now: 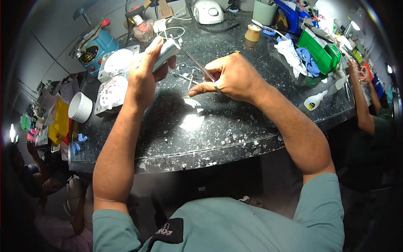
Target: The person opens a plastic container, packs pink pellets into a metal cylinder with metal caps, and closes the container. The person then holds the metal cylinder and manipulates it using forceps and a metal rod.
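My left hand is raised over the bench, its fingers wrapped round a smooth silver-grey cylinder-like object. My right hand grips a thin metal rod-shaped tool, which slants up to the left. The far tip of this tool is at the upper end of the grey object; whether they touch I cannot tell. Below my hands, a bright white piece lies on the dark bench. Thin metal pieces show between the hands, partly hidden by my right hand.
Two metal flask halves with white plaster and a white tub stand left. Behind them is a blue machine. A green bin, a squeeze bottle and cloths are right. Another person's hands show far right. Debris litters the bench.
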A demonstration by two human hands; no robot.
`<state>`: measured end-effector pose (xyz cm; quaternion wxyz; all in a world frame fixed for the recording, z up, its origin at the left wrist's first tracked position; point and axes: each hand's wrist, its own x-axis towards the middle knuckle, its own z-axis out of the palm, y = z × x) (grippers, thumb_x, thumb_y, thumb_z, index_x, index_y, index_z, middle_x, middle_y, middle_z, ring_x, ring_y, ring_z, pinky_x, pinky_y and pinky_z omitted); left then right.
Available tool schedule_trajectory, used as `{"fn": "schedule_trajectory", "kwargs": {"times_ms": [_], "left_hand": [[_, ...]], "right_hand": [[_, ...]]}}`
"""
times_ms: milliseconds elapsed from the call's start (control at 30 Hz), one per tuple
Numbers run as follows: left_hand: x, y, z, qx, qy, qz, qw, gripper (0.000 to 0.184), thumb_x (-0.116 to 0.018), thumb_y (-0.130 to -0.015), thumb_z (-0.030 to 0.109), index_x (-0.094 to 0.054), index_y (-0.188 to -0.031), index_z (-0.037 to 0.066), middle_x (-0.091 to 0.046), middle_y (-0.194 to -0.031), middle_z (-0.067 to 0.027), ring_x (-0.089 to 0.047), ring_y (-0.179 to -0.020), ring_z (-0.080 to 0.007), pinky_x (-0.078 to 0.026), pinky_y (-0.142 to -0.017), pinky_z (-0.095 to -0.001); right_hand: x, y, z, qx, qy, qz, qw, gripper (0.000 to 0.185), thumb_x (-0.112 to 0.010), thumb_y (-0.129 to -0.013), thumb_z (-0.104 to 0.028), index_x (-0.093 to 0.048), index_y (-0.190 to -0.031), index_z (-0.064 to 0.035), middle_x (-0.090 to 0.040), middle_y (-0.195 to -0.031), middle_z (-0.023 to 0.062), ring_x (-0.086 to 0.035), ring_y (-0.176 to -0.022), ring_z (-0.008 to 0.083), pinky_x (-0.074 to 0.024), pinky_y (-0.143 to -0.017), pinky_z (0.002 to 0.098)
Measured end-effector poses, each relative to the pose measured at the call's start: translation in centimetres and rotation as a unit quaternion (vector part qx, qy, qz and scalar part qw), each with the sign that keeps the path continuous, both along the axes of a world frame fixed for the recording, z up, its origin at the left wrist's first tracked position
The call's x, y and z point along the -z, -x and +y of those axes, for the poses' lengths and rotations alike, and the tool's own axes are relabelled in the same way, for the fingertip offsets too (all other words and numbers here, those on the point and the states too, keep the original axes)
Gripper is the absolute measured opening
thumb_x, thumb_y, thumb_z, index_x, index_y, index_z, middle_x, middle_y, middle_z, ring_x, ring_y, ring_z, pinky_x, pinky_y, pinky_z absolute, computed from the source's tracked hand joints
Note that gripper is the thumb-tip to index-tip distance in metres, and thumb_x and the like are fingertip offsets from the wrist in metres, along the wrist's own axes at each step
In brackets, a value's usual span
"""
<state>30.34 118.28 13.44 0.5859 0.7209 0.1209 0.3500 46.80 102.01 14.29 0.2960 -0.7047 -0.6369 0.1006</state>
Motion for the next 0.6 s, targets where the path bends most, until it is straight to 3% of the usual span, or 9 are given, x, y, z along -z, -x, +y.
{"fn": "schedule_trajectory", "kwargs": {"times_ms": [67, 167, 267, 367, 400, 600], "left_hand": [[-0.3, 0.0, -0.4, -0.018, 0.009, -0.001, 1.000, 0.053, -0.041, -0.105, 0.042, -0.067, -0.081, 0.003, -0.041, -0.056, 0.0028, -0.031, -0.051, -0.0068, -0.024, -0.051, -0.0256], [-0.4, 0.6, 0.3, 0.029, -0.003, 0.008, 1.000, 0.046, -0.044, -0.104, 0.042, -0.068, -0.093, 0.004, -0.049, -0.064, 0.0023, -0.037, -0.055, -0.0054, -0.027, -0.053, -0.0225], [-0.7, 0.2, -0.9, -0.031, -0.034, -0.044, 0.998, 0.027, -0.058, -0.102, 0.030, -0.065, -0.110, 0.005, -0.061, -0.081, -0.0002, -0.052, -0.067, -0.0048, -0.039, -0.060, -0.0198], [0.6, -1.0, -0.6, -0.017, -0.116, -0.100, 0.988, 0.032, -0.072, -0.094, 0.015, -0.059, -0.123, 0.006, -0.067, -0.097, -0.0037, -0.062, -0.086, -0.0072, -0.049, -0.072, -0.0205], [0.5, -0.7, -0.2, -0.021, -0.089, -0.076, 0.993, 0.037, -0.076, -0.089, 0.005, -0.060, -0.123, 0.004, -0.069, -0.102, -0.0066, -0.065, -0.094, -0.0093, -0.052, -0.079, -0.0222], [0.7, -0.8, -0.4, 0.012, -0.097, -0.088, 0.991, 0.036, -0.073, -0.093, 0.006, -0.061, -0.127, 0.004, -0.070, -0.104, -0.0055, -0.065, -0.098, -0.0087, -0.053, -0.082, -0.0222]], "right_hand": [[0.2, -0.1, 0.1, -0.003, -0.001, 0.008, 1.000, 0.063, -0.080, -0.069, -0.068, -0.070, -0.067, -0.0059, -0.063, -0.057, 0.0042, -0.061, -0.056, 0.0185, -0.0505, -0.061, 0.0353], [0.1, 0.0, 0.1, 0.000, 0.001, 0.003, 1.000, 0.063, -0.080, -0.070, -0.068, -0.070, -0.065, -0.0056, -0.061, -0.055, 0.0037, -0.060, -0.055, 0.0178, -0.0494, -0.060, 0.0351], [0.4, -0.1, 0.3, 0.013, 0.012, 0.042, 0.999, 0.062, -0.081, -0.072, -0.065, -0.068, -0.063, -0.0054, -0.059, -0.053, 0.0027, -0.058, -0.054, 0.0159, -0.0476, -0.059, 0.0343], [0.3, -0.6, 0.6, 0.041, 0.081, 0.064, 0.994, 0.067, -0.079, -0.070, -0.072, -0.069, -0.068, -0.0052, -0.063, -0.060, 0.0047, -0.059, -0.059, 0.0166, -0.0474, -0.061, 0.0343], [0.4, -0.5, 0.6, 0.027, 0.076, 0.068, 0.994, 0.072, -0.077, -0.069, -0.076, -0.070, -0.072, -0.0044, -0.064, -0.064, 0.0067, -0.061, -0.062, 0.0180, -0.0485, -0.063, 0.0347], [0.7, -0.1, 0.4, -0.014, 0.072, 0.126, 0.989, 0.101, -0.063, -0.062, -0.093, -0.070, -0.092, 0.0021, -0.069, -0.083, 0.0170, -0.070, -0.086, 0.0280, -0.0538, -0.079, 0.0398]]}}
